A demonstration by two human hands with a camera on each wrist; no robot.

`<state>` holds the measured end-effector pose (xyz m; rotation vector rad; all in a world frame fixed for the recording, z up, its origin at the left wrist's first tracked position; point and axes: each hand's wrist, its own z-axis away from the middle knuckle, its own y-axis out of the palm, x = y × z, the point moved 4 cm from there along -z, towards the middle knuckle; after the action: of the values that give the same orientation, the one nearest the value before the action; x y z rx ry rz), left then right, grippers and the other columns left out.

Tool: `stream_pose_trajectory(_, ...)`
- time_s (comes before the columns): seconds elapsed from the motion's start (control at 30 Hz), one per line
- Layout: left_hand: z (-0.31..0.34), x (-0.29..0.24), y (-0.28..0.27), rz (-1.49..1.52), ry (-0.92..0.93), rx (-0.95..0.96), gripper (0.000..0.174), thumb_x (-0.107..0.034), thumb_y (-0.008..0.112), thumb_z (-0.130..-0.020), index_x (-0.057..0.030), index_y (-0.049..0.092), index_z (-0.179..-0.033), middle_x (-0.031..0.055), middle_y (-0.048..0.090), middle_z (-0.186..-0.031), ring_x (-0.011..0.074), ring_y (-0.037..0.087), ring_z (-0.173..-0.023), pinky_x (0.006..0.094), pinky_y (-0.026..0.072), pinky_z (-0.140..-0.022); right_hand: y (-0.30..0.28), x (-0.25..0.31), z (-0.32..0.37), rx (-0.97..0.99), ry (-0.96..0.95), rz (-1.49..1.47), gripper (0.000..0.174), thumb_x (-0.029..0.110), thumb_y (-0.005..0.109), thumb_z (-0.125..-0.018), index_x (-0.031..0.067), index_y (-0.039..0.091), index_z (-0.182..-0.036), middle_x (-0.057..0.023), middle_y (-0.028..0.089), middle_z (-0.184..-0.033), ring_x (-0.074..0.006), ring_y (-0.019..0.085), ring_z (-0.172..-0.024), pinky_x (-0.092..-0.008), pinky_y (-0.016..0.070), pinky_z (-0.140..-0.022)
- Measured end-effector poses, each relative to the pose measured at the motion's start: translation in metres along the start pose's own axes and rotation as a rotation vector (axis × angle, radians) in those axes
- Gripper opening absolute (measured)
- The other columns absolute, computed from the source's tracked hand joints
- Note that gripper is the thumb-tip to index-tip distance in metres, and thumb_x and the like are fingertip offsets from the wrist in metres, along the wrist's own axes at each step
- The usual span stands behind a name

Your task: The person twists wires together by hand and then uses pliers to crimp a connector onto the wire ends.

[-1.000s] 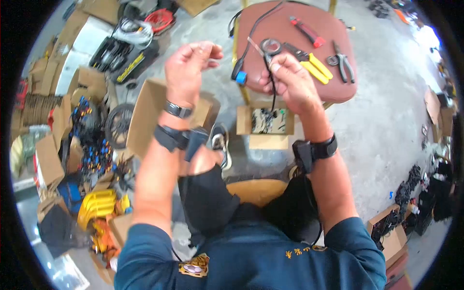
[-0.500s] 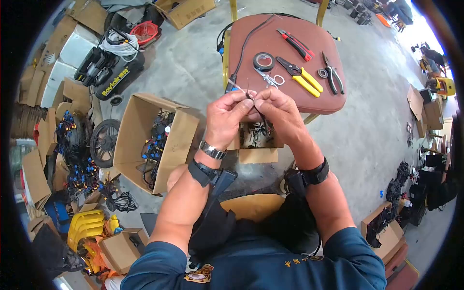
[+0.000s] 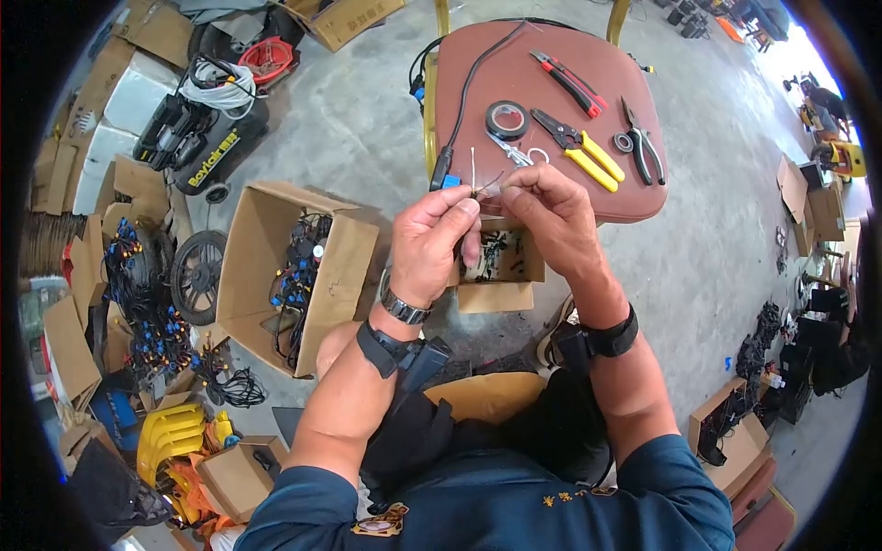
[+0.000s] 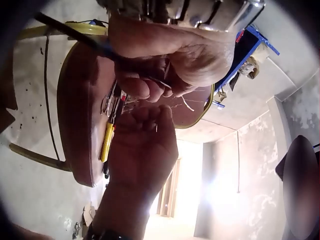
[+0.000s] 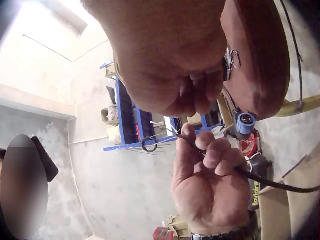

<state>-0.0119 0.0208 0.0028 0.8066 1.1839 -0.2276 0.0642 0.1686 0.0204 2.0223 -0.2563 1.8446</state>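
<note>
The left hand (image 3: 427,243) grips a black cable, whose stripped end sticks up from its thumb and forefinger with a white wire (image 3: 473,165) and a darker wire fanned apart. In the right wrist view the cable (image 5: 280,186) trails from the curled fingers of the left hand (image 5: 210,182). Just to the right, the right hand (image 3: 556,220) holds thumb and forefinger together at a thin wire, its contact partly hidden. Behind the left fingertips, a separate cable with a blue connector (image 3: 450,182) hangs at the seat edge (image 5: 264,65).
On the brown seat (image 3: 459,92) lie black tape (image 3: 507,120), scissors (image 3: 537,156), a red cutter (image 3: 570,84), yellow-handled strippers (image 3: 593,163) and pliers (image 3: 643,142). Below is a small box (image 3: 494,297); left stands a larger carton (image 3: 340,285) of cables.
From apart, the hands came together at the cable end, which passed from the right hand to the left. Since then the right fingertips have drawn slightly away and the wires are more spread.
</note>
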Motion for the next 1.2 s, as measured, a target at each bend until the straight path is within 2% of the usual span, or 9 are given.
stream_pose_trajectory(0.2,-0.007,0.007,-0.003,0.030,-0.045,-0.015,0.019,-0.012,0.060,-0.098,0.0011,0.065,-0.110,0.0056,0.063,-0.079,0.0117,0.056,-0.054,0.0234,0.0440,-0.045,0.003,-0.007,-0.004,0.044,0.074,0.075,0.010,0.005,0.065,-0.093,-0.0023,0.065,-0.099,0.0004,0.063,-0.086,-0.0057,0.057,-0.081,-0.0246,0.0497,-0.072)
stream_pose_trajectory(0.3,-0.011,0.009,-0.002,0.043,-0.059,-0.034,0.019,-0.012,0.060,-0.098,0.0012,0.064,-0.111,0.0060,0.063,-0.079,0.0115,0.055,-0.052,0.0233,0.0426,-0.044,0.004,-0.008,-0.007,0.031,0.049,0.167,0.013,0.005,0.067,-0.091,-0.0022,0.065,-0.101,-0.0013,0.064,-0.083,-0.0064,0.057,-0.076,-0.0252,0.0491,-0.068)
stream_pose_trajectory(0.4,-0.012,0.009,-0.002,0.067,-0.090,-0.041,0.021,-0.012,0.061,-0.098,0.0020,0.062,-0.114,0.0066,0.063,-0.078,0.0108,0.053,-0.050,0.0232,0.0410,-0.042,0.000,-0.009,-0.012,0.002,-0.099,0.333,0.011,0.002,0.066,-0.089,-0.0013,0.065,-0.099,-0.0055,0.064,-0.081,-0.0119,0.060,-0.073,-0.0271,0.0495,-0.068)
stream_pose_trajectory(0.5,-0.014,0.009,-0.002,0.065,-0.144,-0.015,0.026,-0.013,0.063,-0.097,0.0034,0.061,-0.117,0.0071,0.063,-0.077,0.0098,0.053,-0.049,0.0229,0.0399,-0.041,-0.003,-0.006,-0.018,-0.049,-0.232,0.351,0.008,0.000,0.065,-0.087,-0.0006,0.065,-0.096,-0.0095,0.063,-0.081,-0.0192,0.062,-0.072,-0.0292,0.0502,-0.067)
stream_pose_trajectory(0.6,-0.015,0.009,-0.003,0.061,-0.176,0.015,0.023,-0.012,0.062,-0.097,0.0025,0.062,-0.115,0.0077,0.064,-0.077,0.0105,0.052,-0.048,0.0232,0.0392,-0.040,-0.006,-0.004,-0.020,-0.071,-0.245,0.408,0.007,-0.003,0.064,-0.086,-0.0012,0.064,-0.093,-0.0103,0.061,-0.082,-0.0227,0.064,-0.074,-0.0315,0.0509,-0.068)
stream_pose_trajectory(0.8,-0.019,0.010,-0.008,0.099,-0.110,0.003,0.018,-0.011,0.061,-0.098,0.0000,0.063,-0.112,0.0077,0.065,-0.079,0.0126,0.055,-0.051,0.0243,0.0427,-0.043,-0.005,-0.009,-0.020,-0.014,-0.165,0.379,0.006,0.000,0.065,-0.086,-0.0020,0.065,-0.091,-0.0108,0.064,-0.081,-0.0201,0.064,-0.073,-0.0314,0.0509,-0.067)
stream_pose_trajectory(1.0,-0.021,0.012,-0.013,0.032,0.004,-0.046,0.017,-0.009,0.061,-0.097,0.0009,0.063,-0.110,0.0075,0.066,-0.082,0.0136,0.058,-0.056,0.0247,0.0470,-0.048,0.009,-0.003,-0.012,0.095,0.094,0.272,0.009,0.004,0.064,-0.087,-0.0038,0.067,-0.091,-0.0079,0.066,-0.079,-0.0110,0.060,-0.075,-0.0288,0.0495,-0.066)
stream_pose_trajectory(1.1,-0.020,0.013,-0.013,-0.010,0.006,-0.051,0.016,-0.008,0.061,-0.096,0.0013,0.063,-0.110,0.0075,0.066,-0.082,0.0134,0.058,-0.057,0.0247,0.0472,-0.049,0.012,-0.005,-0.010,0.105,0.087,0.204,0.010,0.005,0.064,-0.087,-0.0044,0.066,-0.090,-0.0067,0.067,-0.080,-0.0097,0.059,-0.076,-0.0289,0.0495,-0.067)
stream_pose_trajectory(1.2,-0.019,0.012,-0.012,-0.007,0.003,-0.073,0.017,-0.006,0.062,-0.095,0.0019,0.063,-0.110,0.0069,0.066,-0.081,0.0121,0.058,-0.056,0.0242,0.0466,-0.048,0.009,-0.004,-0.011,0.105,0.035,0.240,0.009,0.004,0.063,-0.086,-0.0036,0.066,-0.089,-0.0083,0.066,-0.080,-0.0126,0.060,-0.074,-0.0304,0.0500,-0.068)
